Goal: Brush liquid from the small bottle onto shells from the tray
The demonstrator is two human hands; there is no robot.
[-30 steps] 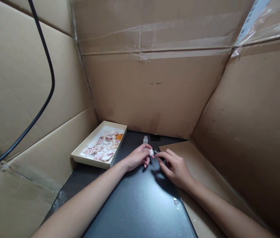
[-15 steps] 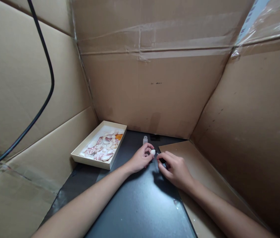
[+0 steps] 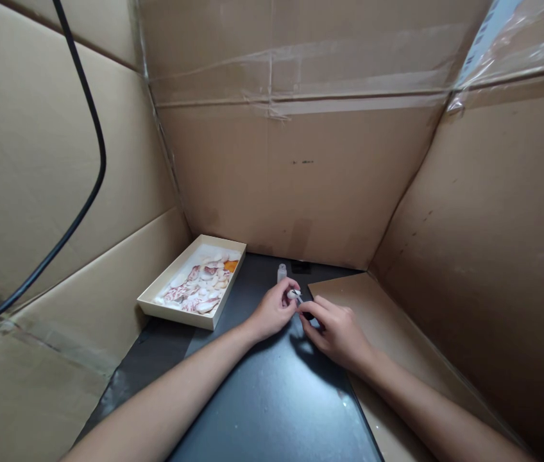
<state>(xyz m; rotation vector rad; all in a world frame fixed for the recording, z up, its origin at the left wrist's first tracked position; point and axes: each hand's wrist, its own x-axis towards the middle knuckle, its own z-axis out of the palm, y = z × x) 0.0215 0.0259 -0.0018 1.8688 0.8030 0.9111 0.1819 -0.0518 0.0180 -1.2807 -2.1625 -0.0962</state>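
Between the fingertips of my left hand (image 3: pixel 276 308) is a small white shell (image 3: pixel 293 294), partly covered by the fingers. My right hand (image 3: pixel 334 330) pinches a small black-handled applicator (image 3: pixel 306 314), its thin pale stem reaching to the shell. Whether the tip touches the shell or stops just short of it I cannot tell. Just behind my left hand stands a small clear bottle (image 3: pixel 281 273), upright and uncapped. To the left a shallow cream box (image 3: pixel 176 314) holds many shells (image 3: pixel 204 282), white and reddish-striped, plus an orange piece (image 3: pixel 230 265).
The dark tabletop (image 3: pixel 262 391) lies under both hands. A cardboard sheet (image 3: pixel 373 308) rests along its right side. Tall cardboard walls (image 3: pixel 276 192) enclose the left, back and right. A black cable (image 3: pixel 101 154) hangs at the upper left.
My right hand has moved left, bringing the applicator's stem up to the shell. The shell has turned a little in my left hand, while box and bottle stay put.
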